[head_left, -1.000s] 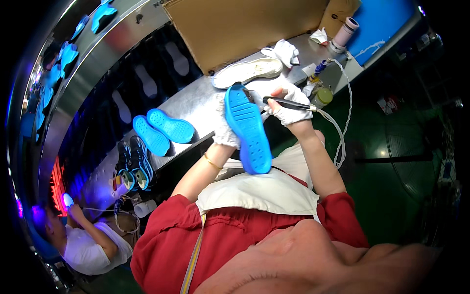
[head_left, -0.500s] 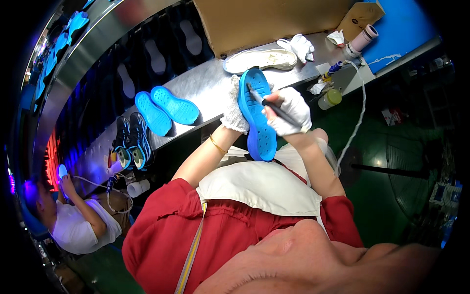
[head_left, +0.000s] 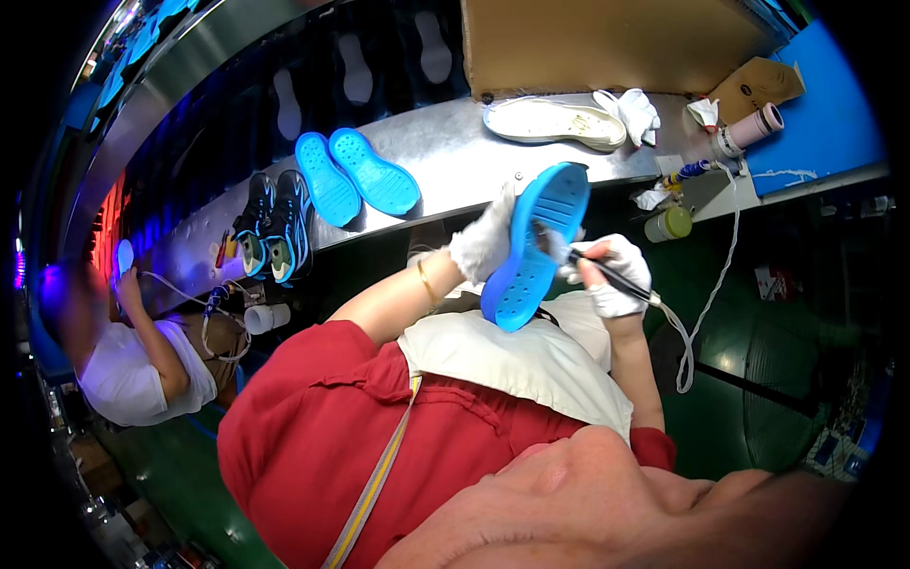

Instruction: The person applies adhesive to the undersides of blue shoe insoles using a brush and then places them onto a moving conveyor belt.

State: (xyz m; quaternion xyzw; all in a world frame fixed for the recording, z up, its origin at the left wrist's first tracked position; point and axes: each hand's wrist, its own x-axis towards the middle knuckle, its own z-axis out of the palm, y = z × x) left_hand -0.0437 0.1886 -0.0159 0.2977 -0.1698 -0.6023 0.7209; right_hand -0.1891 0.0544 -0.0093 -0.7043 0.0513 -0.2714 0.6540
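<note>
A bright blue shoe sole (head_left: 523, 289) is held tilted above my lap, its ridged and dotted inner side facing up. My left hand (head_left: 487, 237), in a white knit glove, grips its left edge; those fingers are partly hidden behind the sole. In my right hand (head_left: 618, 275), gloved with bare fingertips showing, is a black-handled brush (head_left: 621, 281). Its pale bristles touch the middle of the sole near the right edge. From the handle's rear end a white hose (head_left: 684, 356) loops down and up toward the bench.
On the metal bench (head_left: 445, 175) lie two blue soles (head_left: 374, 173), black-and-blue sneakers (head_left: 284, 228), a cream sole-shaped piece (head_left: 555, 123) and crumpled white cloth (head_left: 633, 116). Cardboard (head_left: 607, 47) stands behind. A green-lidded jar (head_left: 669, 224) sits right. A co-worker (head_left: 142, 365) sits far left.
The sole has turned more on its side. The brush has moved down from the sole's upper part to its middle, and its hose now shows. The whole view has shifted.
</note>
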